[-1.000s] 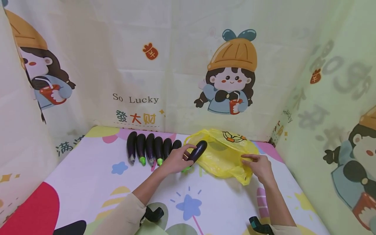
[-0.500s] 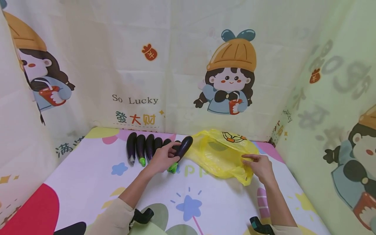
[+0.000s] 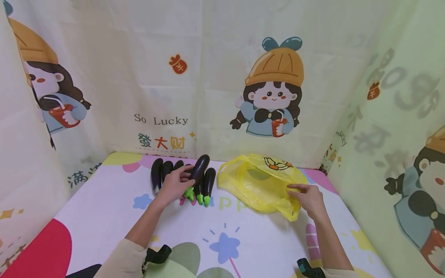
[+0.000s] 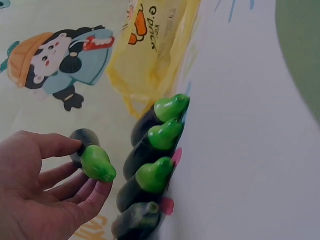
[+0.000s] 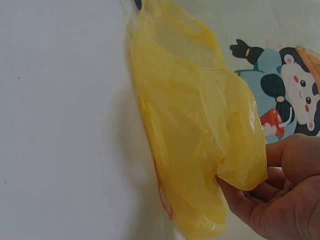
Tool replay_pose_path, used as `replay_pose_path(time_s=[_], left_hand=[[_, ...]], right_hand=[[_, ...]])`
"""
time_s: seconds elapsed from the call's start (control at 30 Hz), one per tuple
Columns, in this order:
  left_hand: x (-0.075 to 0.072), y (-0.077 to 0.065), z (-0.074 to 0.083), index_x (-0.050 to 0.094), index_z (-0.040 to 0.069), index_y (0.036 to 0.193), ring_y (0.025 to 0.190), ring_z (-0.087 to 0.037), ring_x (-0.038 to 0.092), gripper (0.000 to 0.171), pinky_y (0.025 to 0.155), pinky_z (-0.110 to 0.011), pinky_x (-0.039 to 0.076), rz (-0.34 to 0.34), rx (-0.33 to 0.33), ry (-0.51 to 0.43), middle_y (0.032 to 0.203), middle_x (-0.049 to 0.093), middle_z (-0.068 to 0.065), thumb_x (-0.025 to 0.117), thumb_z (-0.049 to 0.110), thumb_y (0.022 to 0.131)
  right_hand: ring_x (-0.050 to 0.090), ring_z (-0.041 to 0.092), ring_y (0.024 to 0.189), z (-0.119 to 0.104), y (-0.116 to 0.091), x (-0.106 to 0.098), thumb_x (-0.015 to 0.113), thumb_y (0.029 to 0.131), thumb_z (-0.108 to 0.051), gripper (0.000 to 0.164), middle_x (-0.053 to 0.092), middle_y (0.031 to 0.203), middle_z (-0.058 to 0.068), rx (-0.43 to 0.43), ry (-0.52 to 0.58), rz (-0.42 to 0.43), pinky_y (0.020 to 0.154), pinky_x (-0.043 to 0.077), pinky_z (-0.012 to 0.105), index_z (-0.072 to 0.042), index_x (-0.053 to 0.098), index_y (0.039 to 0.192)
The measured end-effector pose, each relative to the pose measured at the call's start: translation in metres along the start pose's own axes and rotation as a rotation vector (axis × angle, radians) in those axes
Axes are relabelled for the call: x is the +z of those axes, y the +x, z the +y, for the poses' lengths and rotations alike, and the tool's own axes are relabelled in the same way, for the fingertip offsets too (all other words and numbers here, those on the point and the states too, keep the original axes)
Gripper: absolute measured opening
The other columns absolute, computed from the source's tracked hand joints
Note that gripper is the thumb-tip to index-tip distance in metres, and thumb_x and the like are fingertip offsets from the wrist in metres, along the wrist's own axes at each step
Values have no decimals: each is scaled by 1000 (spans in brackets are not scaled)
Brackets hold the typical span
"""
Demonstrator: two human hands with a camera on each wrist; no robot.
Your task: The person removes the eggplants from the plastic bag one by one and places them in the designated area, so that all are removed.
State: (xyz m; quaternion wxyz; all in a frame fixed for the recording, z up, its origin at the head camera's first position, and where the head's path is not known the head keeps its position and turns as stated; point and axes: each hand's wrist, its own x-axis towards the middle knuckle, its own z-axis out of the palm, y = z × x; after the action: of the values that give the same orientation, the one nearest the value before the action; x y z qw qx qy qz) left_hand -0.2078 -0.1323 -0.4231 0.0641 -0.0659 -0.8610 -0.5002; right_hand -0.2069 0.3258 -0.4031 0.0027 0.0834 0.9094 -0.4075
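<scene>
My left hand (image 3: 175, 185) grips a dark purple eggplant (image 3: 200, 168) with a green stem end, raised above a row of eggplants (image 3: 209, 181). In the left wrist view the held eggplant (image 4: 98, 163) sits between thumb and fingers, apart from the row (image 4: 141, 173). Part of the row is hidden behind the hand in the head view. To the right lies a yellow plastic bag (image 3: 250, 189), its mouth spread toward me. My right hand (image 3: 309, 199) pinches the bag's right edge; the right wrist view shows the thin film (image 5: 242, 150) between thumb and fingers.
A white printed cloth (image 3: 187, 235) covers the table. Patterned curtains (image 3: 215, 96) stand close behind and on both sides. Black wrist-worn devices (image 3: 158, 255) show near the bottom edge.
My left hand has moved left with the eggplant, from beside the bag's opening to over the row. Eggplants at the row's right end are now uncovered. The right hand stays on the bag.
</scene>
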Motion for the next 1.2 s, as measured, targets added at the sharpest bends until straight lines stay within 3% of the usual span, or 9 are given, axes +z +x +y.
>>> replay_pose_path(time_s=[0.53,0.87,1.07,1.2], left_hand=[[-36,-4,-13,54,8,149,111,-35,71,54,97,-47,58,79,-7,14,125,71,-23,70,16,98],[-59,-4,-23,47,11,156,120,-36,66,56,101,-47,56,108,-90,-18,136,63,-23,65,19,103],[-68,-2,-35,45,11,157,122,-37,64,58,101,-44,56,131,-138,-20,138,60,-23,63,22,103],[-74,-2,-40,47,11,156,121,-37,64,57,96,-36,55,158,-167,-14,136,59,-23,63,23,103]], right_hand=[[47,31,113,1,0,1,74,96,-27,34,65,127,21,2,3,5,65,43,27,-6,77,124],[48,32,115,-1,-1,1,72,97,-26,34,64,135,25,-2,4,4,66,44,27,-5,76,124],[47,29,109,1,1,3,72,96,-24,33,67,125,20,0,15,7,59,39,28,-5,76,123],[47,29,108,1,1,3,73,96,-23,34,66,116,16,-4,13,6,58,39,28,-4,76,123]])
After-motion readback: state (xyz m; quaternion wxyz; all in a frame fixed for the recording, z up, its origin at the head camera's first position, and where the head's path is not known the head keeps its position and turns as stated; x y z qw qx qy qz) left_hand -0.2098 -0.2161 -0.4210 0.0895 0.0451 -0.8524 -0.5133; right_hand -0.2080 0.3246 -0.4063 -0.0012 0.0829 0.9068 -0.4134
